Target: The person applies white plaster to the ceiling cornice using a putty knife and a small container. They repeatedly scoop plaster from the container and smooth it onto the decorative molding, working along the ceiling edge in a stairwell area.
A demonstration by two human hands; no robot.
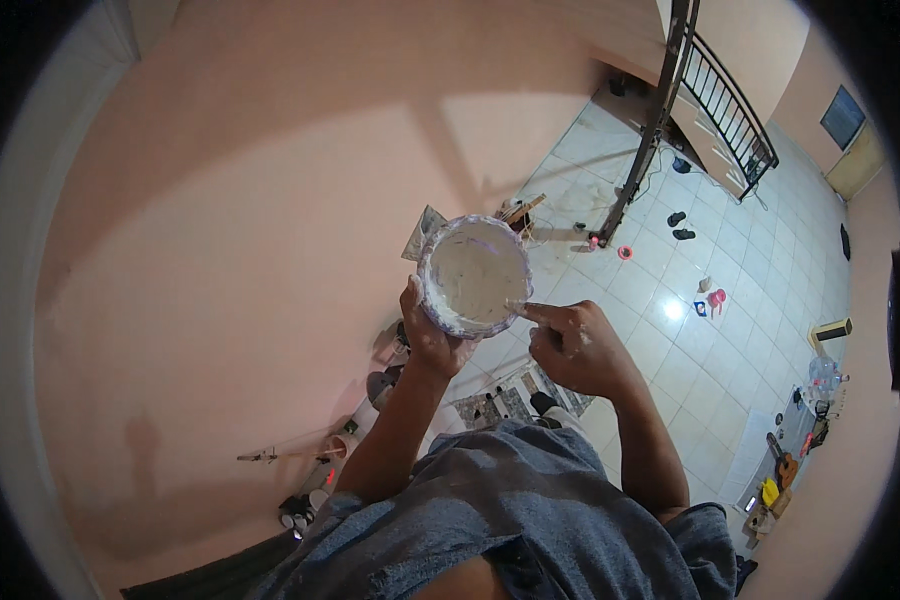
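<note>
My left hand (433, 335) grips a round tub (526, 262) from below and the side, thumb up along its wall. Inside lies a pale, whitish paste (475, 280), and smears of it coat the purple-tinged rim. Beside the tub's far left edge sticks out a flat grey blade (423, 232); whether my left hand also holds it is hidden. My right hand (577, 340) is at the tub's near right rim, index finger stretched to the paste and the other fingers curled loosely. No tool shows in it, and white smears mark its fingers.
A pink wall (220, 250) rises close on the left. Far below lies a tiled floor (660, 350) with black slippers (681, 228) and scattered items. A dark metal post (642, 150) and stair railing (730, 110) stand beyond. Tools and a bucket (342, 446) sit at the wall's foot.
</note>
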